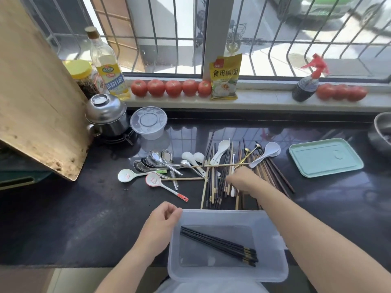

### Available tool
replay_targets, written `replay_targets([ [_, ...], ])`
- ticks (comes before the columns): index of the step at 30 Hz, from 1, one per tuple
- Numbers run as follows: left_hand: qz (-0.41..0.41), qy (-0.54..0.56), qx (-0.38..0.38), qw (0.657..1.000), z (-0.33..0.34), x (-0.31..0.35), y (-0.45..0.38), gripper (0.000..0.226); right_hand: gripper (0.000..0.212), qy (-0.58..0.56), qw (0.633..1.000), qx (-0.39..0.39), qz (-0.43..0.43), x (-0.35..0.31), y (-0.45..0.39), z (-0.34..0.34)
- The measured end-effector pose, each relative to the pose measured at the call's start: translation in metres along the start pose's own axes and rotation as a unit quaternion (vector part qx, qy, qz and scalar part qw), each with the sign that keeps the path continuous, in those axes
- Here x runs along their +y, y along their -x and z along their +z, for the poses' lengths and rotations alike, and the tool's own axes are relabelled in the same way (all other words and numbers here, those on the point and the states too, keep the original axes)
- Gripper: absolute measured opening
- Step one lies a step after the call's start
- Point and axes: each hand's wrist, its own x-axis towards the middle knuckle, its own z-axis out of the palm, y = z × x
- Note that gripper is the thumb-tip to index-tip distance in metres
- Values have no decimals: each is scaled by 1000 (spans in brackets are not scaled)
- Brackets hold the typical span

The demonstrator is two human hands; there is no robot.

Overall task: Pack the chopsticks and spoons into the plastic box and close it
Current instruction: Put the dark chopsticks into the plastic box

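Observation:
A translucent plastic box (273, 269) stands at the counter's near edge, with several black chopsticks (220, 245) lying in it. My left hand (163, 218) holds the box's left rim, fingers curled over the corner. My right hand (243, 179) lies on the heap of dark and wooden chopsticks (218, 182) beyond the box, fingers down among them; whether they hold any is hidden. Metal spoons (160, 160) and white ceramic spoons (222, 151) lie around the heap. The pale green lid (325, 157) rests to the right.
A clear round container (148, 123) and a steel pot (105, 115) stand at the back left beside a leaning wooden board (36, 92). Tomatoes (171, 87), an oil bottle (108, 66), a yellow packet (225, 78) and a spray bottle (306, 85) line the sill.

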Motion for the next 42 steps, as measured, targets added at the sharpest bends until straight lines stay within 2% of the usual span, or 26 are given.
replay_targets([
  [5, -16, 64, -25, 997, -1, -5, -6, 22, 15, -143, 979, -132, -62, 62, 93, -66],
  [7, -45, 124, -43, 990, 2, -3, -9, 21, 16, -122, 973, -159, -111, 73, 131, -74],
  [9, -84, 195, -81, 974, 1, 1, -8, 19, 16, -29, 973, -187, -136, 69, 154, -66],
  [11, -123, 241, -118, 955, -4, 2, -9, 16, 14, 112, 959, -222, -133, 59, 161, -39],
  [15, -150, 252, -162, 942, -13, 3, -13, 12, 22, 413, 887, -174, -108, 57, 123, 34],
  [18, -137, 235, -163, 948, -12, 7, -15, 13, 15, 508, 838, -164, -114, 55, 96, 72],
  [20, -128, 224, -163, 952, -12, 5, -13, 14, 22, 538, 818, -150, -135, 51, 92, 85],
  [23, -118, 220, -155, 956, -11, -1, -10, 13, 24, 510, 841, -128, -128, 45, 104, 85],
  [25, -108, 223, -144, 958, -9, -3, -9, 15, 23, 460, 867, -145, -124, 37, 120, 68],
  [27, -88, 219, -120, 964, -4, -4, -7, 18, 26, 305, 921, -214, -116, 20, 136, 36],
  [29, -64, 212, -92, 971, 1, -7, -5, 20, 21, 91, 951, -267, -126, 0, 140, 5],
  [30, -51, 205, -82, 974, 2, -8, -4, 19, 19, 24, 959, -244, -141, -10, 133, -8],
  [32, -33, 182, -77, 980, 2, -10, -3, 19, 17, -46, 982, -124, -132, -25, 97, -17],
  [34, -26, 173, -72, 982, 1, -12, -3, 20, 18, -12, 995, -36, -91, -35, 51, -7],
  [38, -25, 148, -56, 987, 1, -12, -2, 22, 9, 84, 996, -2, -15, -36, -11, 37],
  [42, -30, 139, -48, 989, 1, -12, -1, 22, 7, 102, 992, 71, 31, -32, -30, 65],
])
